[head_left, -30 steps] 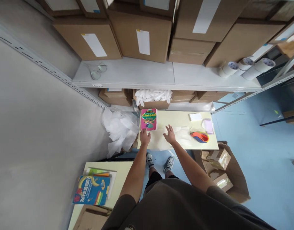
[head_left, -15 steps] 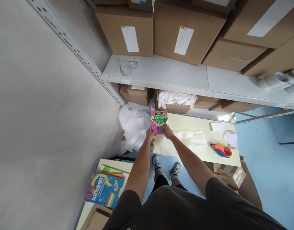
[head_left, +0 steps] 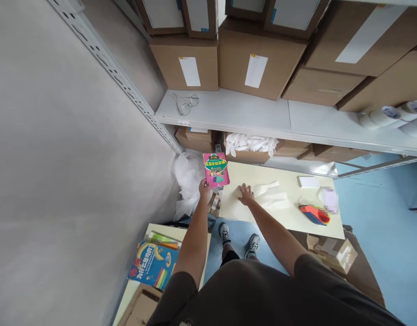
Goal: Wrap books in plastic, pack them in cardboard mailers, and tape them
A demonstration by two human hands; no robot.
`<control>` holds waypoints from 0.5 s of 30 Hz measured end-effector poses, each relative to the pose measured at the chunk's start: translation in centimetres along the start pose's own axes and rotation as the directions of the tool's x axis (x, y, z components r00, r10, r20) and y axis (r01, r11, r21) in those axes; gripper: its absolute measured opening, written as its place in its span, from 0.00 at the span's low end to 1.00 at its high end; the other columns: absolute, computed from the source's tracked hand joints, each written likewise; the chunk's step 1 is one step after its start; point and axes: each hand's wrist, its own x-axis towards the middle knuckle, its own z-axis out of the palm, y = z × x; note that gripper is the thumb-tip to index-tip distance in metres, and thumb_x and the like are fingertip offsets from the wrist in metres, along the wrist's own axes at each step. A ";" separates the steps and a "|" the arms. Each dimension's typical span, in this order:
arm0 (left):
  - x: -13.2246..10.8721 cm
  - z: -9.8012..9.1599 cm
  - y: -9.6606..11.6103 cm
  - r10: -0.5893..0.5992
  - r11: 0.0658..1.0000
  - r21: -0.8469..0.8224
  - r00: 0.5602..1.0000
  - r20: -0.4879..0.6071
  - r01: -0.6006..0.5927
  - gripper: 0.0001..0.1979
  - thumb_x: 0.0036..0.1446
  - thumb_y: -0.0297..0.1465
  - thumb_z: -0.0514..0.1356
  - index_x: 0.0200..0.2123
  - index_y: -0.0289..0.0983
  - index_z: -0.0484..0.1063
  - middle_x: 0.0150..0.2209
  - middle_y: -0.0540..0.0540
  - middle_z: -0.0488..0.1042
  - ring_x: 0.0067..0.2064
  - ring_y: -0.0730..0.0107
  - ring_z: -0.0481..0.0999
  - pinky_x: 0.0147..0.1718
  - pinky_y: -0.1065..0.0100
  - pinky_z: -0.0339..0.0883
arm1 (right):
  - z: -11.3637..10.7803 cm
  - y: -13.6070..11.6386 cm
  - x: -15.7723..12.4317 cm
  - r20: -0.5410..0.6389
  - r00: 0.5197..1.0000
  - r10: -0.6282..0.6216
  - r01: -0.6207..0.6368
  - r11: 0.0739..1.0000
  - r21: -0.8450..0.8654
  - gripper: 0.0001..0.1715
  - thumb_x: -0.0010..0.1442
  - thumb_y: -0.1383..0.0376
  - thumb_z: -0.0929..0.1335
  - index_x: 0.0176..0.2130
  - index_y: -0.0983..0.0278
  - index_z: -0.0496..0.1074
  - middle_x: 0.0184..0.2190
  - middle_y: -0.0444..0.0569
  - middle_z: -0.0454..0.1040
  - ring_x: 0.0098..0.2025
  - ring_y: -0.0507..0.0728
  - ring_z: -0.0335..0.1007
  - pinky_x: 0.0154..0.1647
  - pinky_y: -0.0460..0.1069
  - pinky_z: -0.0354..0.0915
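A pink picture book (head_left: 215,170) with a green title patch is held up at its lower left corner by my left hand (head_left: 204,187), whose fingers are closed on it. My right hand (head_left: 245,194) is apart from the book, over the cream table (head_left: 235,174), fingers spread. Just right of that hand lies a crumpled off-white sheet or bag (head_left: 271,195); whether the fingertips touch it or the tabletop, I cannot make out. Translucent white wrapping (head_left: 187,174) is heaped behind and left of the book.
White gloves (head_left: 251,144) fill a box under the shelf (head_left: 235,106), which carries cartons (head_left: 259,68), eyeglasses (head_left: 188,105) and tape rolls (head_left: 381,117). A red-and-blue holder (head_left: 315,214) and small white box (head_left: 308,182) sit at the table's right. A blue book (head_left: 153,263) lies lower left.
My right hand has let go of the pink book and moved right, down toward the table. My left hand has shifted the book slightly left, and it is now tilted.
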 end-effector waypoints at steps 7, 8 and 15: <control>-3.5 -3.5 -0.3 -0.157 0.857 -0.504 0.986 -0.061 0.105 0.26 0.45 0.43 0.77 0.44 0.38 0.76 0.44 0.43 0.82 0.46 0.57 0.83 0.43 0.58 0.81 | -1.4 2.4 0.1 -0.064 0.973 0.223 -0.225 0.974 -0.030 0.56 0.73 0.40 0.64 0.83 0.58 0.37 0.83 0.58 0.21 0.83 0.73 0.19 0.78 0.70 0.37; -4.2 -3.9 -0.2 -0.176 0.859 -0.498 0.982 -0.071 0.118 0.25 0.45 0.42 0.77 0.44 0.39 0.76 0.45 0.43 0.82 0.45 0.58 0.83 0.42 0.59 0.81 | -1.8 2.6 0.1 -0.092 0.965 0.246 -0.246 0.969 0.012 0.56 0.73 0.41 0.64 0.83 0.60 0.37 0.83 0.60 0.22 0.83 0.73 0.20 0.78 0.69 0.38; -9.1 -4.3 1.7 -0.240 0.872 -0.446 0.970 -0.030 0.202 0.21 0.48 0.37 0.73 0.46 0.41 0.76 0.49 0.43 0.82 0.50 0.56 0.83 0.44 0.58 0.81 | -5.7 3.2 -2.1 -0.233 0.955 0.185 -0.057 0.882 0.468 0.49 0.73 0.45 0.66 0.80 0.63 0.52 0.83 0.61 0.41 0.83 0.70 0.35 0.79 0.65 0.46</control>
